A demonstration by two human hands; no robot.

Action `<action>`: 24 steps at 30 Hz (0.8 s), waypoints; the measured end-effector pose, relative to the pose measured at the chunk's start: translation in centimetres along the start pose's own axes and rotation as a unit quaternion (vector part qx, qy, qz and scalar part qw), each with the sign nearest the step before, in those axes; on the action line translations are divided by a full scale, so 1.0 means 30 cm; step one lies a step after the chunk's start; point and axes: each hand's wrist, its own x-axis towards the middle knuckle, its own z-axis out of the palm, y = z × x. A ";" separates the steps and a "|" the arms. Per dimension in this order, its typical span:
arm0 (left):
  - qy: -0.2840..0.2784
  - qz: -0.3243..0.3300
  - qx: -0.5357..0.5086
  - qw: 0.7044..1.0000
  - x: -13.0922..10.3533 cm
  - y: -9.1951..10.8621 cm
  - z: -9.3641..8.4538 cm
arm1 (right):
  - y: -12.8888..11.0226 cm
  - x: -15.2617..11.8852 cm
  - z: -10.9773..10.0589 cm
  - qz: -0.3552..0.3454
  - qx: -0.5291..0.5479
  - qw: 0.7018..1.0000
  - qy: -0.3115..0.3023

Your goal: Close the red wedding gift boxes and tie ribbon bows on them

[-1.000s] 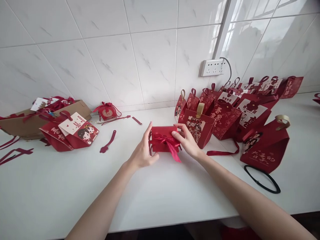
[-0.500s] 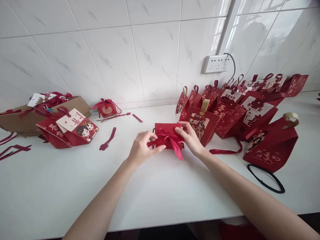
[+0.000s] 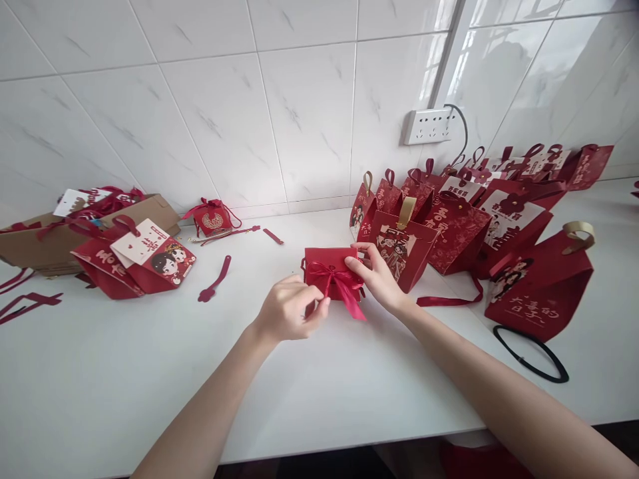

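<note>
1. The red box (image 3: pixel 322 256) sits on the worktop (image 3: pixel 309 406) between the hands, a shiny pink ribbon (image 3: pixel 351 296) tied in a bow across it.
2. The left hand (image 3: pixel 289 307) has its grip pressed together, apparently pinching one ribbon tail, though the fingers partly hide it.
3. The right hand (image 3: pixel 377 276) pinches the box's upper right corner, thumb on top.
4. A gold-looped bag (image 3: pixel 413 246) stands just beyond the right hand.

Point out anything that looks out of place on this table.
The black loop beside the rightmost gold-handled bag looks odd: plain black among red packaging. A flower-ended strap also lies loose, apart from the bags.
</note>
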 end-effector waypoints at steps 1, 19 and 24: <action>-0.013 0.023 -0.002 1.000 -0.002 0.008 0.006 | 0.000 0.000 0.000 -0.001 0.002 1.000 -0.003; 0.012 -0.489 -0.320 0.811 0.006 0.013 0.044 | -0.029 -0.021 0.001 -0.020 0.000 0.996 -0.087; 0.005 -0.493 -0.383 0.782 0.014 0.016 0.045 | -0.032 -0.018 -0.002 -0.029 -0.027 0.995 -0.087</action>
